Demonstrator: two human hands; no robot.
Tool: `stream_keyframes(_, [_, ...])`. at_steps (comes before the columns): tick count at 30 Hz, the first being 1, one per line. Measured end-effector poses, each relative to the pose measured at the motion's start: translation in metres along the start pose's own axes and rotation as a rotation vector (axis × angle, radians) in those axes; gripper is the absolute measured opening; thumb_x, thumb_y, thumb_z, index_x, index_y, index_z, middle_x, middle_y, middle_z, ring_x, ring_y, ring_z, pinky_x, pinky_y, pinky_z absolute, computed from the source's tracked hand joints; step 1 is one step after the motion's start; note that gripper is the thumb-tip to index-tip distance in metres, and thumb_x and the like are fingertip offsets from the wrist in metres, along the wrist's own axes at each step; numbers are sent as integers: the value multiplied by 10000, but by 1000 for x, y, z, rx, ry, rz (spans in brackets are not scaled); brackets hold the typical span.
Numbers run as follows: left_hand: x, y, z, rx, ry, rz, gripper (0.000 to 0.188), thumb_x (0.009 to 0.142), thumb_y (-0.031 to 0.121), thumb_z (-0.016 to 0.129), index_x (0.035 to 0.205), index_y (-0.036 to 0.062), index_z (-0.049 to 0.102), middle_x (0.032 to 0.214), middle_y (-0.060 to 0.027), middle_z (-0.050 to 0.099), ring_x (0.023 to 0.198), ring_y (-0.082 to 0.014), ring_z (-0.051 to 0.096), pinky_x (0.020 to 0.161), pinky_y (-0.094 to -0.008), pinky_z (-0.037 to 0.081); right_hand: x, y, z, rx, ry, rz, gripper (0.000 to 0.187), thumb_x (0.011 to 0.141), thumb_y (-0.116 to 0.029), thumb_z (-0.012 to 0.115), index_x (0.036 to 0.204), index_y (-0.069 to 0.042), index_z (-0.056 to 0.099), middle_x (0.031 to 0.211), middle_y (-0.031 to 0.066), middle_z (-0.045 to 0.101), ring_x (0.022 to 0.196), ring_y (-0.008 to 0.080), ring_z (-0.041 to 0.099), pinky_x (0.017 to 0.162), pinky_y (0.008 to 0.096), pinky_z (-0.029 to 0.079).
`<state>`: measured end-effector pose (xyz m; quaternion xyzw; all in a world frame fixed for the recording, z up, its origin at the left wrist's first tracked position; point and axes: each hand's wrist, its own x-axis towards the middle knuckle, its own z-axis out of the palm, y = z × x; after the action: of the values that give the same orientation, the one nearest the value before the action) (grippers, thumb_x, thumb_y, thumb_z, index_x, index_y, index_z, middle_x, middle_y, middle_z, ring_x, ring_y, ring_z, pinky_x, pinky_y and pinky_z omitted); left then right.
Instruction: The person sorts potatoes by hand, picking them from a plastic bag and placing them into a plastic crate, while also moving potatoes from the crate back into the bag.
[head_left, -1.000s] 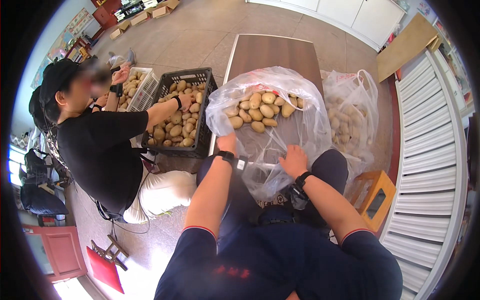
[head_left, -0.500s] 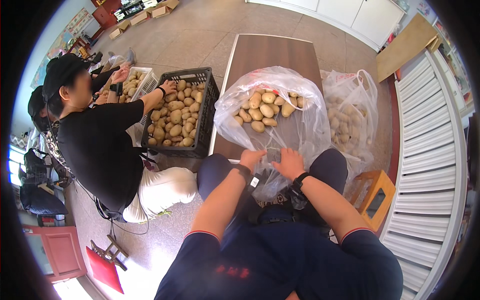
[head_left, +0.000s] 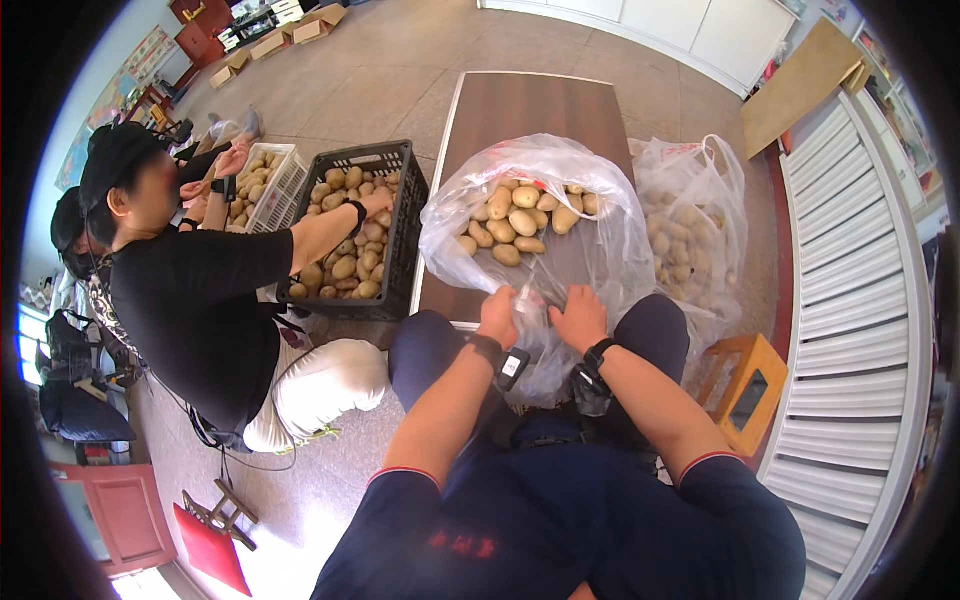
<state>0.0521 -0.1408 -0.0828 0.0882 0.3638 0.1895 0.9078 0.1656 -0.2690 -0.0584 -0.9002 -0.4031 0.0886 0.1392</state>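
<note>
A clear plastic bag (head_left: 602, 243) lies spread on the brown table (head_left: 530, 105), its near end hanging over the edge towards my lap. Inside it, a pile of potatoes (head_left: 517, 222) rests towards the far left. My left hand (head_left: 498, 318) is closed on gathered plastic at the near side of the bag. Opposite it, my right hand (head_left: 581, 322) has its fingers bent against the plastic, also gripping the bag. A crumpled strip of plastic stretches between the two hands. Both wrists carry dark bands.
At left, a co-worker (head_left: 190, 300) reaches into a black crate (head_left: 408, 215) of potatoes; a white crate (head_left: 285, 185) stands beyond. Right of the table sits another potato-filled plastic bag (head_left: 690, 235). A wooden stool (head_left: 748, 395) and white radiator (head_left: 850, 330) flank my right side.
My left hand has drawn up a bunch of plastic between my hands. The co-worker's hand has moved nearer and right over the black crate.
</note>
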Motion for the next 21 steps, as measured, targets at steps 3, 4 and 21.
stream_keyframes(3, [7,-1,-2,7,62,80,222,845,76,501,1024,-57,501,944,-189,576,809,-334,594,728,-453,562,4,3,1,46,1,68,501,788,-350,687,1124,-2,556,1134,209,571,1071,386,559,901,483,458])
stream_keyframes(4, [8,-1,-3,8,60,81,222,845,76,501,1024,-57,501,944,-189,576,809,-334,594,728,-453,562,5,5,2,77,10,98,498,789,-349,685,1121,1,557,1144,213,570,1078,388,557,905,483,458])
stream_keyframes(21, [-1,11,3,282,45,43,200,909,114,613,1043,-35,603,917,-131,658,705,-258,635,622,-391,537,41,31,11,-239,38,54,297,847,-298,642,1032,-69,606,1071,103,614,1052,319,570,866,463,456])
